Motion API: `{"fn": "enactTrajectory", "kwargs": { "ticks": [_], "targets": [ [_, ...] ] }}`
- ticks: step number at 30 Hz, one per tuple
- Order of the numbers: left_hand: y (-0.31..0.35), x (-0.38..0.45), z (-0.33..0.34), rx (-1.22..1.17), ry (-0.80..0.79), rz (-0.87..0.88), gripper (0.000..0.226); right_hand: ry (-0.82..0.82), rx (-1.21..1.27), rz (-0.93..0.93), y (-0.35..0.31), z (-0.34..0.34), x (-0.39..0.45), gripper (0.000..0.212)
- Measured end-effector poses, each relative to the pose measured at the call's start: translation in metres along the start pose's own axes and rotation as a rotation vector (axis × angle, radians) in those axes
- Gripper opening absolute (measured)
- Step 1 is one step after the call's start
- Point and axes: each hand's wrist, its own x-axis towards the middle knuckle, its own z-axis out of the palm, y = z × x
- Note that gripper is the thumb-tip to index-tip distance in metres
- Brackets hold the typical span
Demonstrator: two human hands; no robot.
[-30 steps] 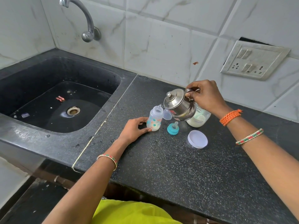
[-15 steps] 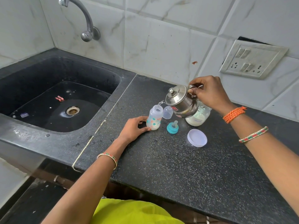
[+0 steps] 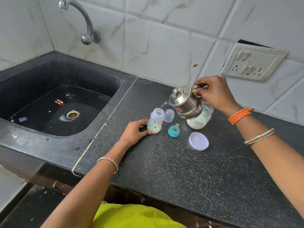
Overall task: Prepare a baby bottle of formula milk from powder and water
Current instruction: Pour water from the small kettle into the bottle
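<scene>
A small clear baby bottle [image 3: 155, 120] with printed shapes stands open on the black counter, white powder at its bottom. My left hand [image 3: 134, 131] holds it steady at the base. My right hand [image 3: 213, 92] grips the handle of a small steel kettle [image 3: 185, 102], tilted left, and a thin stream of water runs from its spout into the bottle's mouth. Behind the kettle stands an open jar of formula powder [image 3: 199, 120], partly hidden. The teal teat ring [image 3: 174, 130] and a clear cap [image 3: 169, 115] lie beside the bottle.
The jar's white lid [image 3: 198, 141] lies on the counter [image 3: 189, 175] to the right. A black sink [image 3: 54, 102] with a wall tap [image 3: 85, 23] is on the left. A switch and socket plate [image 3: 253, 62] is on the tiled wall.
The kettle has tipped further toward the bottle and water now flows from its spout. My left hand has stayed on the bottle.
</scene>
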Motion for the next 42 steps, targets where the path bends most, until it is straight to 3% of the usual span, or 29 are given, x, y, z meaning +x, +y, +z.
{"fn": "enactTrajectory", "kwargs": {
  "ticks": [42],
  "targets": [
    [-0.003, 0.000, 0.001, -0.015, 0.009, 0.023, 0.054, 0.038, -0.030, 0.010, -0.009, -0.006, 0.000, 0.013]
  ]
}}
